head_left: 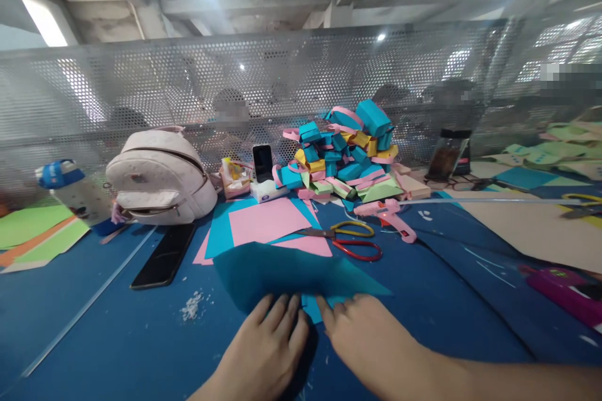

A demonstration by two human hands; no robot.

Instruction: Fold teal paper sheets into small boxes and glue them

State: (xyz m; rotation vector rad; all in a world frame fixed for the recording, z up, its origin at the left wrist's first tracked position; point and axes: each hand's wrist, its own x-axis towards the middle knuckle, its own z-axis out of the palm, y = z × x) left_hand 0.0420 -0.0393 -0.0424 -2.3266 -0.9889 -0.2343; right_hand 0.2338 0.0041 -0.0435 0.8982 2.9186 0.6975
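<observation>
Take the blue sheet (282, 266) as the clock's centre, with 12 o'clock pointing away from the person. The sheet is on the table (117, 338), directly ahead of the person; its far part stands raised and bowed, and its near edge is under the fingers.

Left hand (277, 329), 6 o'clock: fingers bent, tips bearing on the near edge. Right hand (360, 326), 5 o'clock: index finger extended onto a narrow blue section between the hands, other fingers bent. Both thumbs are hidden; whether either hand pinches the paper or only presses it cannot be told.

Step in hand: by judgement, folding the near edge and setting the crease. The next move calls for the left hand to anchor the fold while the right index finger runs along it with even pressure, edges aligned.

Surroundings: pink sheet (268, 222) at 12 o'clock; scissors (333, 235) at 1 o'clock; glue gun (388, 212) beyond them; phone (164, 257) at 9 o'clock.
</observation>
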